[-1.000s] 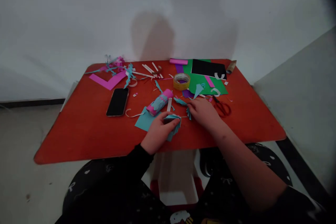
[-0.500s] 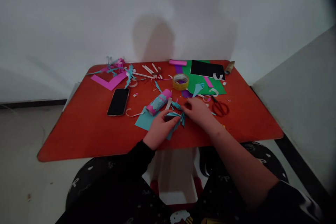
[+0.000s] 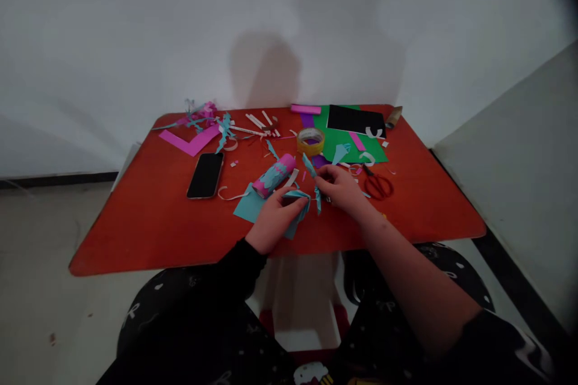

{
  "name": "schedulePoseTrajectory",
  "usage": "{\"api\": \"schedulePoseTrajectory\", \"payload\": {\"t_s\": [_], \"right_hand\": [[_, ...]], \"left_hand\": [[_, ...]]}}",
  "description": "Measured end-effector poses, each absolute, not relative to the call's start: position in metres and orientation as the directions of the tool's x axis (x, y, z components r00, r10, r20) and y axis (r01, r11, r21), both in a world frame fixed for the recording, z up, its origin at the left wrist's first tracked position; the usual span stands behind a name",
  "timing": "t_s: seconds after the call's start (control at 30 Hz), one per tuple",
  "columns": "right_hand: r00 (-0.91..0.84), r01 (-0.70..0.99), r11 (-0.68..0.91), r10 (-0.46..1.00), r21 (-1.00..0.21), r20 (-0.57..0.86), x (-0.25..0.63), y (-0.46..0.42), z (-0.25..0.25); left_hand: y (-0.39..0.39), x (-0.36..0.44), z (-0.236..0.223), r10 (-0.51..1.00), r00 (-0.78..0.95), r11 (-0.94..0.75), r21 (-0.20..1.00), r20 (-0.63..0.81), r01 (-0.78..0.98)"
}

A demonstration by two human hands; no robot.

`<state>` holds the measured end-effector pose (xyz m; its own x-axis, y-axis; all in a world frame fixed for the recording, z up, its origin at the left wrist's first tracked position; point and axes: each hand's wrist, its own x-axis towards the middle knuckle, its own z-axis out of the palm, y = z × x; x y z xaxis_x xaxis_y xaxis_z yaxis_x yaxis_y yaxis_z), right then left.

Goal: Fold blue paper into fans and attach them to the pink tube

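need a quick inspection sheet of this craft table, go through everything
surface: red-orange tabletop, scattered with paper.
job's things: folded teal paper; teal paper strip; pink and teal paper tube beside them.
clutter: black phone, tape roll, red scissors, green card, black card, magenta L-shaped paper, paper scraps.
hands: left hand grips the folded paper; right hand is at the strip, grip unclear.
cables: nothing seen on the table.
surroundings: white wall, pale floor.
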<state>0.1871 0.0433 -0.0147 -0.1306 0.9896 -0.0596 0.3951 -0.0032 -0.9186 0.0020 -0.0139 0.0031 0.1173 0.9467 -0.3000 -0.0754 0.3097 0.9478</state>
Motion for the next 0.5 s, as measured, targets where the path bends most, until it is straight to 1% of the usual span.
{"api": "schedulePoseTrajectory", "payload": {"t_s": [0.1, 0.17, 0.3, 0.5], "right_hand": [[-0.164, 0.215, -0.054, 0.982, -0.975, -0.090, 0.190, 0.040, -0.007], [-0.179, 0.150, -0.075, 0.979, -0.986, -0.101, 0.193, 0.038, -0.003], [-0.215, 0.064, -0.098, 0.970, -0.993, -0.110, 0.194, 0.036, -0.001], [-0.305, -0.003, -0.165, 0.939, -0.986, -0.156, 0.197, 0.028, -0.003]], "left_hand": [[-0.013, 0.000, 0.002, 0.950, 0.114, 0.302, 0.948, -0.291, -0.099], [-0.013, -0.001, 0.000, 0.947, 0.124, 0.310, 0.941, -0.295, -0.132], [-0.013, -0.003, -0.003, 0.935, 0.154, 0.343, 0.924, -0.319, -0.169], [-0.013, -0.002, 0.002, 0.944, 0.130, 0.320, 0.940, -0.305, -0.119]]}}
